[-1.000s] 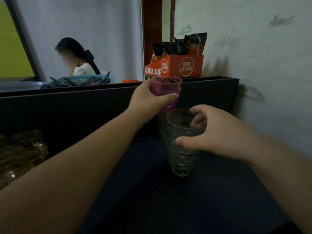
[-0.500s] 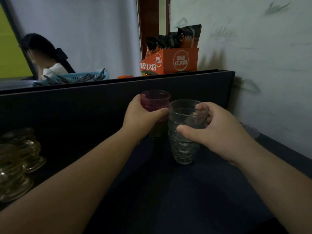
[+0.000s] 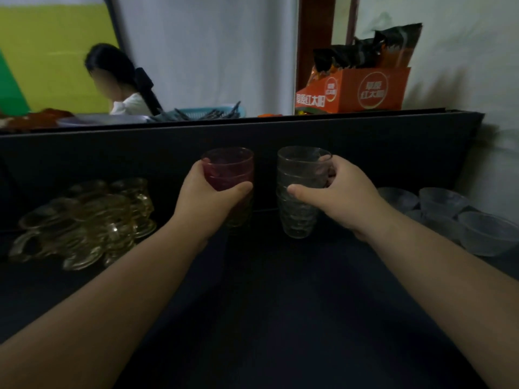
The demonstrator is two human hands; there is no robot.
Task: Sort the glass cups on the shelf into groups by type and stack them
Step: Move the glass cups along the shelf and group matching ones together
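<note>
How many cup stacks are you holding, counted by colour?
Purple stack, in left hand: 1
Clear stack, in right hand: 1
Total: 2

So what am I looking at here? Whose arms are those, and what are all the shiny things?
The camera sits on a person's head, looking down, so the two arms are that person's own. The left hand grips a stack of purple-red glass cups. The right hand grips a stack of clear glass cups. Both stacks are at the back of a dark shelf. On the left lie yellowish glass cups, piled together. On the right sit clear bowls. Up on the ledge stands an orange snack box. Another person sits far behind.
</note>
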